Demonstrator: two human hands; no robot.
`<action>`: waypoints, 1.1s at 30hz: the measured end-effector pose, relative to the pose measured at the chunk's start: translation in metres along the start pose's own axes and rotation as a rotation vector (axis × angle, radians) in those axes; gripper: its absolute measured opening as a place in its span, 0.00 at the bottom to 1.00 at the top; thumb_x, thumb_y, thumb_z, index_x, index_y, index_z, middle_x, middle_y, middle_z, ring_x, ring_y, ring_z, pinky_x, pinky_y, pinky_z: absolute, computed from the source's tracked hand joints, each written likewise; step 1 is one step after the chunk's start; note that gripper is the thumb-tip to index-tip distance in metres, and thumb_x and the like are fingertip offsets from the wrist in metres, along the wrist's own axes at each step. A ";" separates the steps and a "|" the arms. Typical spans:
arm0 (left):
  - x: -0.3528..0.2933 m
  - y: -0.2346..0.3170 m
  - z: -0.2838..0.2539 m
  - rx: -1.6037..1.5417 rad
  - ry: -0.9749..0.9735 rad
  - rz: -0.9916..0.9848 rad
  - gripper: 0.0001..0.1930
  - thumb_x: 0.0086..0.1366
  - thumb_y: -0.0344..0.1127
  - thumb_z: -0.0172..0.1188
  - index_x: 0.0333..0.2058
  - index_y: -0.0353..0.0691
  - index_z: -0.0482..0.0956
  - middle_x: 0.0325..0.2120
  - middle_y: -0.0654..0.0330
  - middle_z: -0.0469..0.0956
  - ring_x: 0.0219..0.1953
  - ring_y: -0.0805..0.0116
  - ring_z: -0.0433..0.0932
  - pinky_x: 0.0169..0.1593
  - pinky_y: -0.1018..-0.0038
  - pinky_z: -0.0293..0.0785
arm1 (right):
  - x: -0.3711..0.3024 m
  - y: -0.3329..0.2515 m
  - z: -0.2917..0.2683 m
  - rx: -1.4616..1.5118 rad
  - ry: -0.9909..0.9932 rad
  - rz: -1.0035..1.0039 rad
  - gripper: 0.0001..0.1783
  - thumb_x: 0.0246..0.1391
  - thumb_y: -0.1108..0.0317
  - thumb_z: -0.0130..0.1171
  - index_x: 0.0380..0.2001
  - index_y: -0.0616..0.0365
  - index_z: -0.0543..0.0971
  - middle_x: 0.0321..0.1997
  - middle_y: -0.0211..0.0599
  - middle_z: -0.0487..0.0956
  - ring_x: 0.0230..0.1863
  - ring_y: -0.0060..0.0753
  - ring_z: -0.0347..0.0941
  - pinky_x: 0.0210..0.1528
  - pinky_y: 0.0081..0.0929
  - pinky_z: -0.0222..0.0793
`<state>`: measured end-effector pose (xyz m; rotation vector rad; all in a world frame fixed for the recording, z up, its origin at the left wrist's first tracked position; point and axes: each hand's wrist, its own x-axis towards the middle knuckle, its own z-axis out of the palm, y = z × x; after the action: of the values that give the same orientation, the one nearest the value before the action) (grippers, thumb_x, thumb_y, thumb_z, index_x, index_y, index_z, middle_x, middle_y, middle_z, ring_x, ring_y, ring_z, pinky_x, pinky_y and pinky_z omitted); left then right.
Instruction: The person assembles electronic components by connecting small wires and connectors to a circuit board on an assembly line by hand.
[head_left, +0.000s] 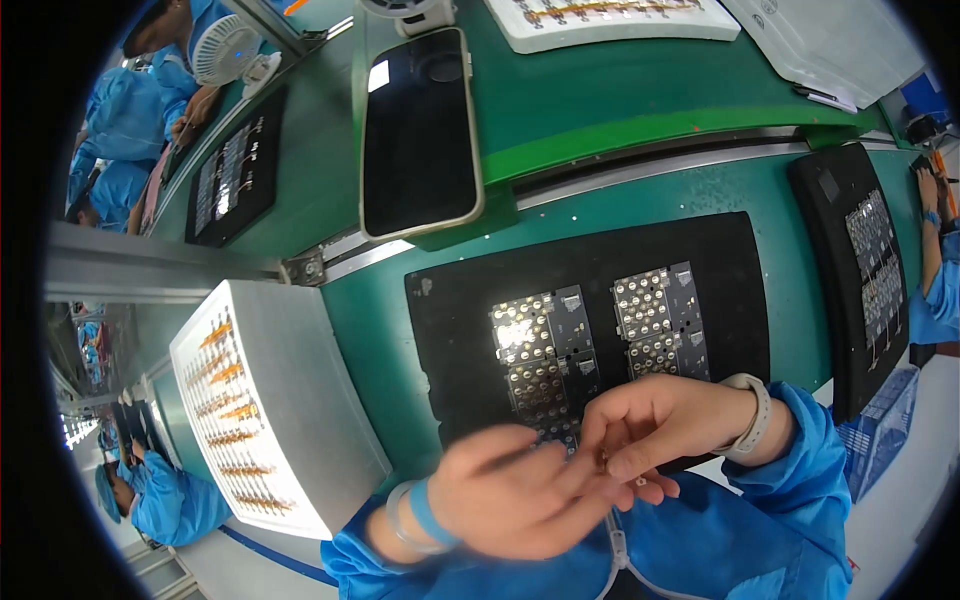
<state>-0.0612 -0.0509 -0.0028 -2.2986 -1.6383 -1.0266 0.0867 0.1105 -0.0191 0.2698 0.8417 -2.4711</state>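
Observation:
My hands meet over the near edge of a black foam mat (pixel 455 300). With thumb and forefinger pressed together, my right hand (pixel 670 420) pinches something too small to make out; a tiny bright bit shows by its fingers. My left hand (pixel 520 495) reaches across to those fingertips, its own fingers smeared by motion, so its grip is unclear. Beyond the hands lie black circuit boards with round metallic pads: a left column (pixel 525 330) and a right column (pixel 645 305). My hands hide the near ends of both columns.
At left, a white foam block (pixel 320 400) carries rows of orange-and-metal parts. A phone (pixel 420 140) stands behind the mat, beside a small fan (pixel 410 12). Another white foam tray (pixel 630 40) lies farther back. A black board holder (pixel 825 230) is at right. Co-workers (pixel 130 110) sit nearby.

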 end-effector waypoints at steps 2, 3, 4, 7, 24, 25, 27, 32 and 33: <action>0.010 -0.007 -0.001 -0.066 -0.071 -0.335 0.18 0.42 0.49 0.69 0.30 0.46 0.79 0.29 0.66 0.77 0.32 0.69 0.74 0.37 0.74 0.66 | -0.003 -0.009 0.001 -0.082 0.127 -0.018 0.08 0.56 0.72 0.58 0.38 0.64 0.73 0.26 0.35 0.79 0.23 0.17 0.74 0.21 0.12 0.68; 0.009 -0.011 0.000 -0.139 0.013 -0.451 0.20 0.38 0.48 0.71 0.28 0.44 0.80 0.28 0.64 0.78 0.31 0.66 0.73 0.34 0.71 0.66 | -0.004 -0.014 0.001 -0.076 0.121 -0.011 0.08 0.56 0.72 0.58 0.38 0.64 0.73 0.26 0.35 0.79 0.23 0.17 0.74 0.21 0.12 0.68; 0.004 -0.015 0.001 -0.230 0.004 -0.485 0.18 0.38 0.44 0.72 0.28 0.43 0.81 0.29 0.64 0.78 0.31 0.66 0.72 0.34 0.71 0.66 | -0.003 -0.018 0.001 -0.160 0.153 -0.026 0.09 0.57 0.68 0.57 0.38 0.62 0.73 0.26 0.34 0.78 0.22 0.17 0.73 0.21 0.13 0.66; -0.003 -0.025 0.009 -0.394 0.003 -0.522 0.16 0.39 0.38 0.72 0.29 0.41 0.82 0.29 0.64 0.78 0.31 0.65 0.71 0.34 0.71 0.66 | 0.000 -0.026 -0.004 -0.287 0.226 -0.020 0.10 0.57 0.64 0.57 0.36 0.59 0.73 0.25 0.30 0.78 0.20 0.16 0.71 0.20 0.13 0.63; -0.007 -0.036 0.029 0.193 -0.281 -0.357 0.13 0.45 0.35 0.64 0.31 0.39 0.80 0.30 0.61 0.75 0.35 0.65 0.71 0.42 0.67 0.67 | 0.003 -0.041 -0.025 -0.817 0.686 -0.126 0.10 0.49 0.67 0.60 0.25 0.63 0.74 0.18 0.44 0.75 0.20 0.43 0.74 0.23 0.30 0.66; -0.006 -0.032 0.023 0.203 -0.282 -0.363 0.13 0.45 0.35 0.64 0.31 0.39 0.80 0.30 0.61 0.75 0.35 0.65 0.71 0.42 0.67 0.67 | 0.004 -0.041 -0.023 -0.821 0.675 -0.129 0.10 0.49 0.67 0.60 0.25 0.63 0.74 0.18 0.44 0.75 0.20 0.43 0.74 0.23 0.30 0.66; -0.001 -0.029 0.016 0.315 -0.299 -0.585 0.13 0.48 0.36 0.64 0.32 0.38 0.79 0.30 0.61 0.74 0.35 0.64 0.71 0.43 0.66 0.65 | 0.008 -0.040 -0.027 -0.936 0.831 -0.110 0.10 0.48 0.68 0.61 0.22 0.64 0.74 0.18 0.45 0.75 0.20 0.44 0.74 0.22 0.31 0.66; -0.001 -0.024 0.037 0.153 -0.317 -0.454 0.18 0.49 0.35 0.61 0.40 0.38 0.79 0.39 0.61 0.73 0.38 0.65 0.72 0.44 0.67 0.67 | 0.009 -0.038 -0.032 -0.929 0.856 -0.102 0.11 0.46 0.68 0.61 0.20 0.65 0.74 0.17 0.47 0.74 0.20 0.46 0.73 0.22 0.33 0.65; -0.001 -0.023 0.041 0.148 -0.320 -0.455 0.18 0.49 0.35 0.61 0.40 0.38 0.79 0.39 0.61 0.73 0.38 0.65 0.72 0.44 0.67 0.67 | 0.009 -0.038 -0.032 -0.927 0.866 -0.099 0.11 0.46 0.68 0.61 0.19 0.64 0.74 0.17 0.48 0.73 0.20 0.47 0.73 0.22 0.34 0.65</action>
<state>-0.0633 -0.0232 -0.0409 -2.1243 -2.3510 -0.5881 0.0600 0.1523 -0.0283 0.9652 2.2462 -1.7027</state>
